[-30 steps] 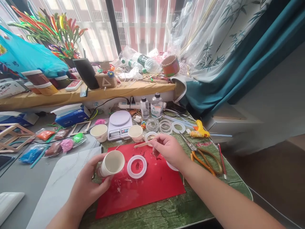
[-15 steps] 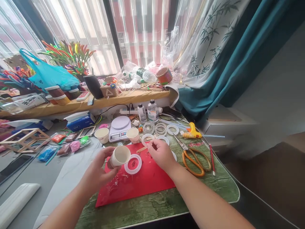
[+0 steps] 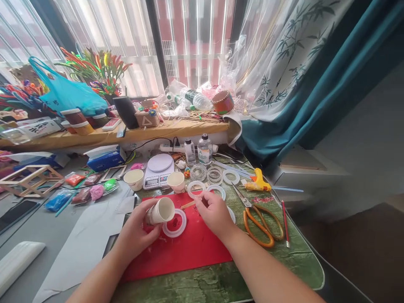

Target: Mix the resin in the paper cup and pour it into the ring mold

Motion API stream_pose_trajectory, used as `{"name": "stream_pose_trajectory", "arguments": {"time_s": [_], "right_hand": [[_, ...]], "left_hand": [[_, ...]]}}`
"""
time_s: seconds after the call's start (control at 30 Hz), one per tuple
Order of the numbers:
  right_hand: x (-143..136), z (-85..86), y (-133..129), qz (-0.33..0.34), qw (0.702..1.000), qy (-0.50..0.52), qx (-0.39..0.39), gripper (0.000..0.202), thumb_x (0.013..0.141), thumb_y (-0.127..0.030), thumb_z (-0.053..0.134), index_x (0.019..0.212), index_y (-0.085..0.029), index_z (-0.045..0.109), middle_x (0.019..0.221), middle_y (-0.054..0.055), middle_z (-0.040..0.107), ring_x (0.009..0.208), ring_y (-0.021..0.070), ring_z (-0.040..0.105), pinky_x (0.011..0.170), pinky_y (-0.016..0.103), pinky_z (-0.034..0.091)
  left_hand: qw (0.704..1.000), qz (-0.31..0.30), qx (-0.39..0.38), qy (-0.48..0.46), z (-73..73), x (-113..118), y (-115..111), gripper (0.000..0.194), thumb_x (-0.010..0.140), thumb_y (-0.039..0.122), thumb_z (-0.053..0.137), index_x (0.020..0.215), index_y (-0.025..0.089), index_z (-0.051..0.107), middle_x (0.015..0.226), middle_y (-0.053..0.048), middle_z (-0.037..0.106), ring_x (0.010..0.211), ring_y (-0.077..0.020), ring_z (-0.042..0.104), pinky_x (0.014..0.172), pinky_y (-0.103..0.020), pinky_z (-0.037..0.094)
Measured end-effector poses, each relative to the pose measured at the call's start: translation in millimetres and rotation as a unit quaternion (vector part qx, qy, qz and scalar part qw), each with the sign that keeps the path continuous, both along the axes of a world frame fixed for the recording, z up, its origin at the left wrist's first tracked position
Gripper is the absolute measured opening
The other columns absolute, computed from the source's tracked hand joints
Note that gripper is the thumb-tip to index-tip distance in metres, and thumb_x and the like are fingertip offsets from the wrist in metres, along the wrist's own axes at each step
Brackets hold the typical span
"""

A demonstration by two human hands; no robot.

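**Cup tipped over the ring mould: steadying the pour**

Cup (image 3: 161,210) first: a small white paper one, held tilted on its side in the left hand (image 3: 137,227), mouth turned toward the right and hanging just over the near-left edge of the white ring mould (image 3: 174,222). The left hand is wrapped round the cup's base and wall, fingers closed on it. Whether anything is leaving the cup cannot be told from this view.

The ring mould lies flat on the red mat (image 3: 189,248), with small dark-red bits inside it. To do this well, I judge the lip should stay above the open middle of the ring, not its rim, and the tilt should grow slowly so the contents land inside.

Further right, the right hand (image 3: 214,212) rests low on the mat, fingers pinched narrow on a thin wooden stick (image 3: 188,205) whose free end points left toward the cup. That stick looks well placed to guide or spread whatever falls; keeping its tip near the ring seems wise.

Beyond the right hand lie orange-handled scissors (image 3: 260,221), well clear of the mat, and a yellow glue gun (image 3: 258,183) behind them.
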State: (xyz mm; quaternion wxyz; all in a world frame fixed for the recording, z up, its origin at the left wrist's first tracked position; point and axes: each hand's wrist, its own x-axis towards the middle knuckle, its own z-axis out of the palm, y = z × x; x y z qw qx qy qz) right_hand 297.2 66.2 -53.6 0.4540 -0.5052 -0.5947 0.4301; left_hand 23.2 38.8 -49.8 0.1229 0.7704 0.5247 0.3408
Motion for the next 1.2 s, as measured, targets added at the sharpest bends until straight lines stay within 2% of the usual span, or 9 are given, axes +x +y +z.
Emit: {"name": "stream_pose_trajectory", "arguments": {"time_s": [0.13, 0.3, 0.53, 0.8, 1.03, 1.2], "right_hand": [[-0.7, -2.2, 0.5, 0.001, 1.000, -0.004, 0.004, 0.028, 0.097, -0.043, 0.056, 0.077, -0.022, 0.057, 0.064, -0.003, 0.052, 0.060, 0.0158, 0.046, 0.058, 0.030, 0.034], [-1.2, -3.7, 1.2, 0.003, 1.000, -0.007, 0.010, 0.026, 0.097, -0.040, 0.057, 0.079, -0.022, 0.060, 0.066, -0.002, 0.054, 0.060, 0.0158, 0.047, 0.058, 0.030, 0.036], [-1.9, -1.4, -0.6, -0.006, 0.999, -0.016, 0.030, 0.020, 0.096, -0.033, 0.059, 0.080, -0.021, 0.063, 0.067, -0.003, 0.058, 0.062, 0.0151, 0.050, 0.060, 0.029, 0.037], [-1.4, 0.7, -1.3, 0.000, 0.999, -0.037, 0.040, 0.022, 0.092, -0.029, 0.059, 0.071, -0.022, 0.054, 0.061, -0.005, 0.049, 0.059, 0.0139, 0.044, 0.058, 0.029, 0.033], [-1.9, 0.9, -0.8, 0.014, 0.998, -0.041, 0.050, 0.026, 0.088, -0.027, 0.059, 0.065, -0.023, 0.046, 0.061, -0.005, 0.049, 0.059, 0.0138, 0.045, 0.058, 0.029, 0.033], [-1.1, -0.9, 2.1, 0.006, 0.999, -0.038, 0.039, 0.027, 0.090, -0.030, 0.058, 0.066, -0.023, 0.047, 0.061, -0.004, 0.051, 0.059, 0.0138, 0.045, 0.057, 0.029, 0.032]], "left_hand": [[1.000, -0.009, 0.008, -0.005, -11.5, -4.9, 2.6, 0.051, 0.090, 0.029, 0.066, 0.141, 0.028, 0.060, 0.143, -0.012, 0.066, 0.134, -0.0350, 0.063, 0.114, -0.052, 0.052], [0.999, -0.037, 0.020, 0.024, -19.2, -10.0, 2.9, 0.057, 0.090, 0.028, 0.069, 0.146, 0.029, 0.057, 0.142, -0.012, 0.067, 0.130, -0.0350, 0.065, 0.109, -0.051, 0.055], [0.997, -0.059, 0.023, 0.049, -13.8, -4.4, 1.1, 0.052, 0.094, 0.029, 0.066, 0.145, 0.030, 0.055, 0.138, -0.010, 0.070, 0.129, -0.0332, 0.066, 0.108, -0.047, 0.055], [0.993, -0.070, 0.048, 0.082, -8.3, -6.9, 2.5, 0.053, 0.095, 0.029, 0.068, 0.146, 0.030, 0.052, 0.134, -0.010, 0.071, 0.123, -0.0322, 0.070, 0.103, -0.045, 0.059], [0.997, -0.040, 0.050, 0.038, -11.0, -6.6, 0.3, 0.051, 0.094, 0.032, 0.066, 0.144, 0.032, 0.058, 0.134, -0.009, 0.072, 0.121, -0.0330, 0.070, 0.104, -0.047, 0.057], [0.998, -0.030, 0.049, 0.021, -13.3, -4.0, -0.5, 0.049, 0.094, 0.034, 0.066, 0.143, 0.033, 0.060, 0.132, -0.009, 0.073, 0.118, -0.0332, 0.070, 0.103, -0.048, 0.057]]}}
